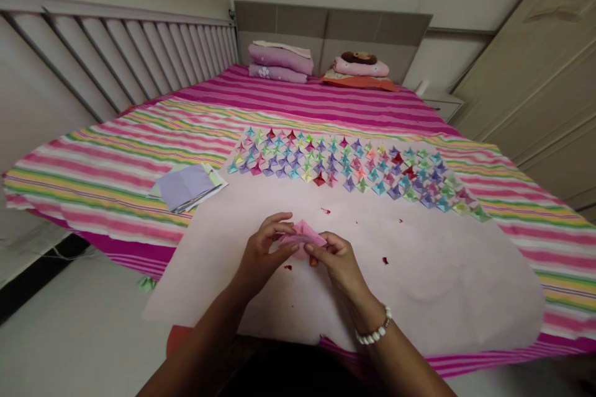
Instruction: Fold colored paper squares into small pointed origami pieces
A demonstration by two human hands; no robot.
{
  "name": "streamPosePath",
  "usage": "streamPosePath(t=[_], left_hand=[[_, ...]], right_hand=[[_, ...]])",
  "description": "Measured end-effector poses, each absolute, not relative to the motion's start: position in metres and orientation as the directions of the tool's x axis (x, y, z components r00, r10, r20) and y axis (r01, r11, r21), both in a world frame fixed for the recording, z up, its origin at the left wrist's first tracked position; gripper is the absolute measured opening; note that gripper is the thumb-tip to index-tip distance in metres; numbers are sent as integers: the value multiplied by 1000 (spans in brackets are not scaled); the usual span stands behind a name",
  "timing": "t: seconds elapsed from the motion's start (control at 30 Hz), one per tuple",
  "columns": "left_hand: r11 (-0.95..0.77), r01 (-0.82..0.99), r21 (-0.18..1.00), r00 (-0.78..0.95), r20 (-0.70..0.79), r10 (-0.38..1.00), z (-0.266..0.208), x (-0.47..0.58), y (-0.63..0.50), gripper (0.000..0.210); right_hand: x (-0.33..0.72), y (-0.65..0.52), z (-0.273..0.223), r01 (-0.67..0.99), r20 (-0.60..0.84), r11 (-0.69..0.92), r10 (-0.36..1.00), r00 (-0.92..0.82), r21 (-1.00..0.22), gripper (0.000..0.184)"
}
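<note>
Your left hand (263, 248) and right hand (336, 260) meet over the pale pink sheet (419, 273) spread on the striped bed, wrists angled inward. Both sets of fingers are pinched narrow on a small pink folded paper piece (302, 236), held between them just above the sheet. Beyond lie rows of small colourful folded paper shapes (344, 164); a stack of pastel paper squares (189, 187) sits to your left.
</note>
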State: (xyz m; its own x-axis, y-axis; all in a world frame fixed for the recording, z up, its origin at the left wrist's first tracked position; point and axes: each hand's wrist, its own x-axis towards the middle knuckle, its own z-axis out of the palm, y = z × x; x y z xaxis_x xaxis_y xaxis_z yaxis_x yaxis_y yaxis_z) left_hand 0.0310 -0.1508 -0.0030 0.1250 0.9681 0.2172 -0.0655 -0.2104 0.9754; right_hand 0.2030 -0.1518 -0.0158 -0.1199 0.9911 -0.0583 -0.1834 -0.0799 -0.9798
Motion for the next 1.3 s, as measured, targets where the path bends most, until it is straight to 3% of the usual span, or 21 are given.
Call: streamPosePath(t=[0.13,0.27,0.43,0.6,0.77,0.83,1.17,1.3], left_hand=[[-144,-146,979,89,158,983,-3,32,-151,31],[-105,-186,977,115,128,985,-3,33,-150,22],[34,-267,963,134,2,991,-1,33,-150,38],[-44,-213,976,132,73,988,-1,32,-152,11],[-8,-256,967,134,43,990,0,33,-153,20],[-17,-248,969,149,55,987,1,33,-152,14],[97,-96,991,145,-83,986,-3,31,-152,12],[72,-80,994,203,-54,978,-4,30,-153,16]], right_hand=[[203,-152,-15,-184,-54,-78,990,-128,-980,21],[203,-153,-15,-181,-61,-85,989,-138,-980,22],[203,-152,-16,-178,-65,-88,989,-133,-980,21],[202,-152,-18,-203,-62,-89,989,-138,-975,19],[202,-152,-18,-197,-59,-87,988,-141,-977,18],[202,-152,-18,-207,-56,-86,987,-148,-975,18],[202,-152,-19,-242,-42,-82,986,-164,-967,14],[202,-151,-21,-268,-58,-99,986,-157,-958,11]])
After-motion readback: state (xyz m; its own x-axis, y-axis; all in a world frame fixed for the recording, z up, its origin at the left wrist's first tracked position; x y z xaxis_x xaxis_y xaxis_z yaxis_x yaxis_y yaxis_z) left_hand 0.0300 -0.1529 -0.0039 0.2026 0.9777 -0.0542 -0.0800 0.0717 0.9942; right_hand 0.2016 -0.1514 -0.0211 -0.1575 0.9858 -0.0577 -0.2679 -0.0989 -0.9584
